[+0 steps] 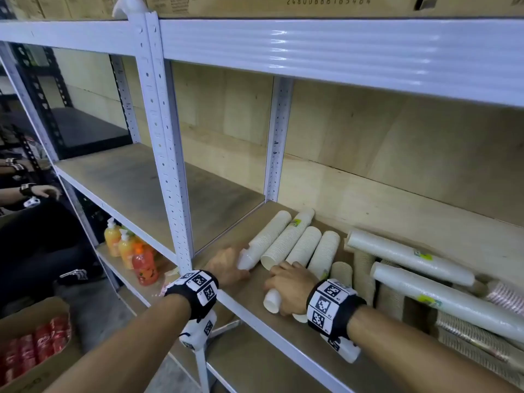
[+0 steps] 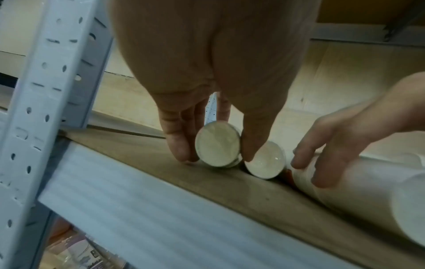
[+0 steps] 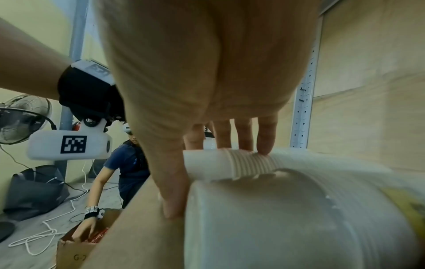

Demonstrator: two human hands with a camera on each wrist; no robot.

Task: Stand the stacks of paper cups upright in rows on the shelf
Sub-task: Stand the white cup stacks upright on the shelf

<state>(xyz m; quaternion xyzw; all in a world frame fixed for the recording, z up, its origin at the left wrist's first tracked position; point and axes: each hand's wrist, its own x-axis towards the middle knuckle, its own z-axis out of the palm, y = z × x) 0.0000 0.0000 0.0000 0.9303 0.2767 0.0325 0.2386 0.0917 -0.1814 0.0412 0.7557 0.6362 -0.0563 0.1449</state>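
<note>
Here, at the far left, beyond the shelving, a brown cardboard box (image 1: 31,347) of red packets stands on the floor, and orange and yellow pump bottles (image 1: 133,251) stand on the lower board of the white metal rack. The pale wooden shelf board (image 1: 249,293) of the white rack carries all the cups, near its left end beside the perforated white upright post (image 1: 167,154). The left hand (image 1: 226,268) reaches in past that post and pinches the closed bottom end of the leftmost white paper cup stack (image 1: 266,236), thumb on one side and fingers on the other, as the left wrist view shows (image 2: 217,147); that stack lies on its side, slanting toward the back wall. Just right of it three more white ribbed cup stacks (image 1: 309,245) lie flat and parallel, touching one another. The right hand (image 1: 289,282) lies over the near end of one of these, fingers curled across its top and thumb down beside the front edge of the board, gripping it (image 3: 230,163). Further right, two long plastic-wrapped white cup sleeves (image 1: 411,262) lie crosswise over a heap of brown paper cup stacks (image 1: 365,279) toward the right end of the board.
</note>
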